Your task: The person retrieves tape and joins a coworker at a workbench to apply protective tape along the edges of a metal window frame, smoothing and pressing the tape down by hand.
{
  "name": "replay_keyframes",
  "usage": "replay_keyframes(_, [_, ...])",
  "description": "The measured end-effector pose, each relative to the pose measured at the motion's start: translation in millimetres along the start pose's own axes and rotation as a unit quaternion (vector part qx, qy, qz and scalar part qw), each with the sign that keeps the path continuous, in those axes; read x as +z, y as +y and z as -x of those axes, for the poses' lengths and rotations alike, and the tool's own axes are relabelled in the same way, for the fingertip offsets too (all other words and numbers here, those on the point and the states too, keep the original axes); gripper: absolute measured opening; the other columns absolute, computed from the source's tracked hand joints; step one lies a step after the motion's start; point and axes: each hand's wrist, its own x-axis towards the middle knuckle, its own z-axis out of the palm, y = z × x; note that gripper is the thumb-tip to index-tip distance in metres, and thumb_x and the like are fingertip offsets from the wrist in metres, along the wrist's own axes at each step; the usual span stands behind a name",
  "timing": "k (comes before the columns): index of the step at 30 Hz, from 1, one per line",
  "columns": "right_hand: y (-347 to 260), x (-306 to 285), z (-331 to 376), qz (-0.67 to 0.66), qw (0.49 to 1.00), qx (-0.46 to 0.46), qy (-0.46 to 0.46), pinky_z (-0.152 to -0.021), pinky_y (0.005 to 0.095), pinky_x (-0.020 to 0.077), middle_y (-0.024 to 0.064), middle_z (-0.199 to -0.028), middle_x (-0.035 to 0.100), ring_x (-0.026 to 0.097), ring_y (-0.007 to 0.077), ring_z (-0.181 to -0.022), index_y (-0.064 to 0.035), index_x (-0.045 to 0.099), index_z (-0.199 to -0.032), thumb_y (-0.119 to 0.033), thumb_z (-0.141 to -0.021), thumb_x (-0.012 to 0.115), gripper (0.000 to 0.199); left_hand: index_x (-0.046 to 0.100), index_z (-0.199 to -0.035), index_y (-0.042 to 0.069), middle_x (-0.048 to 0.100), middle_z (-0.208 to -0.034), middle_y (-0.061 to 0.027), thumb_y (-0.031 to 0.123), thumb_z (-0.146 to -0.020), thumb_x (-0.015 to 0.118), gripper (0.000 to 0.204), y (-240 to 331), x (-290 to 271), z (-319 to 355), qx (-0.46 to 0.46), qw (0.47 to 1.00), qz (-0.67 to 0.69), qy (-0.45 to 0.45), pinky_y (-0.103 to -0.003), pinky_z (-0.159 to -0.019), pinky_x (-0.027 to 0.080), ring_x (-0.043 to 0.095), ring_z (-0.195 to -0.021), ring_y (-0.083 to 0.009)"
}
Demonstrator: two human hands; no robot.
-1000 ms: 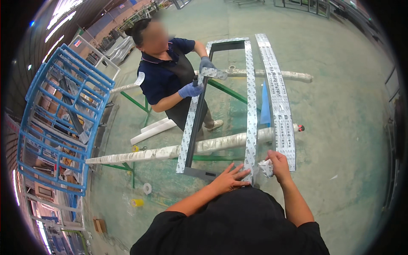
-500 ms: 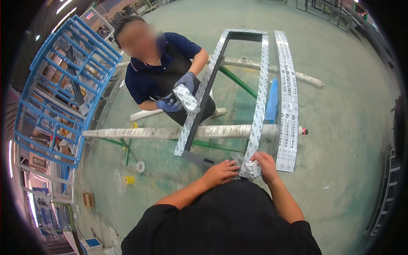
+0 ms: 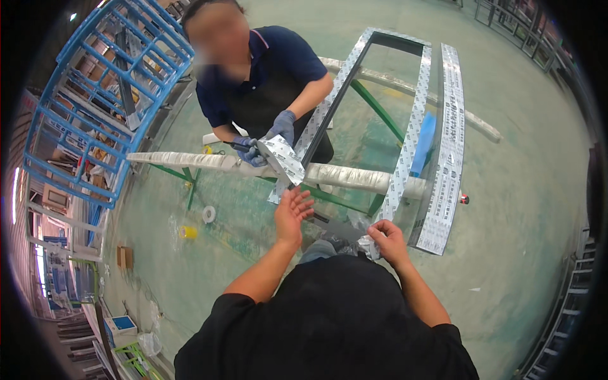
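Observation:
A long dark rectangular frame [image 3: 410, 149] faced with white printed protective film lies before me, its near end close to my body. My left hand [image 3: 291, 218] is raised by the frame's near left corner, palm up, fingers apart, holding nothing. At the near right corner, my right hand [image 3: 387, 242] pinches a crumpled piece of clear and silvery protective film [image 3: 366, 243]. The bare grey near bar [image 3: 339, 228] of the frame shows between my hands. Opposite me, a co-worker's gloved hands [image 3: 283, 128] hold a film-covered piece [image 3: 282, 158] and a dark slim tool [image 3: 237, 146].
Wrapped support bars [image 3: 348, 174] on green legs [image 3: 378, 109] run under the frame. A film-covered strip [image 3: 448, 152] lies to its right, with a blue sheet [image 3: 423, 144] between. A blue rack [image 3: 101, 114] stands left; a yellow tape roll [image 3: 188, 232] sits on the floor.
My left hand has left the near corner and moved left and away, its fingers opening. My right hand stays at the film. The co-worker's film-covered piece is now nearer the frame's left corner.

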Motion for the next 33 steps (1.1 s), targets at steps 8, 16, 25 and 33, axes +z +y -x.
replay_keyframes(8, [6.9, 4.9, 3.9, 0.085, 0.993, -0.068, 0.047, -0.077, 0.0289, 0.0522, 0.0004, -0.087, 0.073, 0.064, 0.0088, -0.083, -0.0002, 0.074, -0.097, -0.020, -0.100, 0.080, 0.021, 0.077, -0.107, 0.001, 0.078, -0.093, -0.0069, 0.033, -0.108, 0.075, 0.031, 18.0, -1.8, -17.8, 0.013, 0.996, -0.080, 0.044, -0.029, -0.072, 0.055, 0.070, -0.079, -0.0142])
replay_keyframes(16, [21.1, 10.3, 5.9, 0.034, 0.990, -0.096, 0.097, -0.075, 0.0251, 0.0491, -0.0008, -0.088, 0.072, 0.062, 0.0063, -0.082, -0.0012, 0.071, -0.096, -0.015, -0.104, 0.077, 0.017, 0.070, -0.091, 0.004, 0.072, -0.077, -0.0038, 0.026, -0.108, 0.075, 0.029, 14.5, -10.1, 6.0, 0.076, 0.989, -0.128, 0.007, -0.028, -0.067, 0.050, 0.064, -0.069, -0.0100])
replay_keyframes(25, [-18.2, 32.6, 5.0, 0.139, 0.990, 0.023, 0.016, -0.075, 0.0257, 0.0525, -0.0003, -0.089, 0.075, 0.066, 0.0079, -0.082, -0.0009, 0.079, -0.104, -0.019, -0.104, 0.077, 0.019, 0.060, -0.082, 0.006, 0.060, -0.071, -0.0015, 0.019, -0.107, 0.073, 0.031, 49.9, -77.1, -1.7, 0.109, 0.983, 0.052, 0.137, -0.030, -0.068, 0.052, 0.060, -0.064, -0.0144])
replay_keyframes(33, [-76.4, 149.9, -45.5, 0.066, 0.930, 0.126, -0.339, -0.099, 0.0326, 0.0533, 0.0039, -0.114, 0.076, 0.069, 0.0147, -0.106, -0.0015, 0.070, -0.145, -0.035, -0.107, 0.073, 0.052, 0.059, -0.079, 0.009, 0.055, -0.066, 0.0002, 0.020, -0.103, 0.077, 0.032, 38.5, -61.1, 87.8, 0.063, 0.987, 0.031, 0.144, -0.033, -0.064, 0.049, 0.061, -0.062, -0.0151])
